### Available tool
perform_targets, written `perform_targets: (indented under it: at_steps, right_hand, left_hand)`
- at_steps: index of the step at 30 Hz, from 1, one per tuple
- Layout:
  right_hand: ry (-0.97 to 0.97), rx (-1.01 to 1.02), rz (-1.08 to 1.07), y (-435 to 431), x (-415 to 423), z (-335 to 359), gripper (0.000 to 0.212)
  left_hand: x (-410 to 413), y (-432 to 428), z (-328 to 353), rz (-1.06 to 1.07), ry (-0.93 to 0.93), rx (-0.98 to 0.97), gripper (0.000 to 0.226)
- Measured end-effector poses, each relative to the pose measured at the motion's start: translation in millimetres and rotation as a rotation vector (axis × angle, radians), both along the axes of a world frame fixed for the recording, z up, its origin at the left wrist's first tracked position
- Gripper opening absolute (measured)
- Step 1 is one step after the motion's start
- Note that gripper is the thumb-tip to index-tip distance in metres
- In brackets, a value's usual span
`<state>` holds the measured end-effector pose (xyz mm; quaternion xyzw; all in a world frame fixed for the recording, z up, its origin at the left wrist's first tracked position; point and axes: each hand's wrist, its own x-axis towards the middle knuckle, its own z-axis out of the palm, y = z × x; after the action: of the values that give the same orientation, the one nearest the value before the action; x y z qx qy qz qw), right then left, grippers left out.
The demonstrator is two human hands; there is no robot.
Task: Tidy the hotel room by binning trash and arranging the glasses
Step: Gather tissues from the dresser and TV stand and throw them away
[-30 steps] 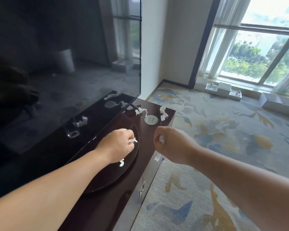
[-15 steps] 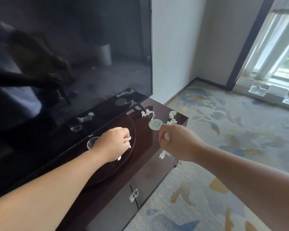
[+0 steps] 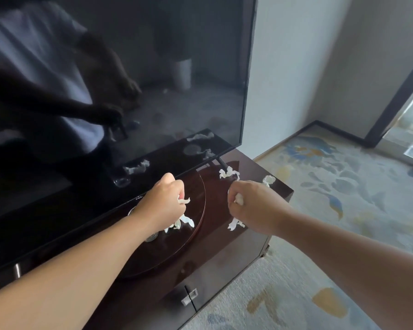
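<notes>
- Broadly, the television [image 3: 129,79] stands on the table [image 3: 260,239], which carries a round tray [image 3: 198,198]; two loose tissue scraps [image 3: 229,173] lie at its far right corner.
- Over the tray the left hand [image 3: 163,206] is fisted round tissue [image 3: 184,200]; just right, the right hand [image 3: 253,206] is fisted round more.
- Dangling ends may drop; the left wrist could knock the glass [image 3: 150,237] beneath.
</notes>
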<state>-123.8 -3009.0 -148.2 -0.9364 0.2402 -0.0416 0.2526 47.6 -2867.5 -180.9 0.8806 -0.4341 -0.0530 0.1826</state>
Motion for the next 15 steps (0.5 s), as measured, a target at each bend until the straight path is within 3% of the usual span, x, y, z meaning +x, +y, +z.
perform_targets:
  at_steps: [15]
  right_hand:
    - [0.042, -0.004, 0.149, -68, 87, 1, 0.012]
  left_hand:
    - [57, -62, -13, 0.039, 0.040, -0.068, 0.011]
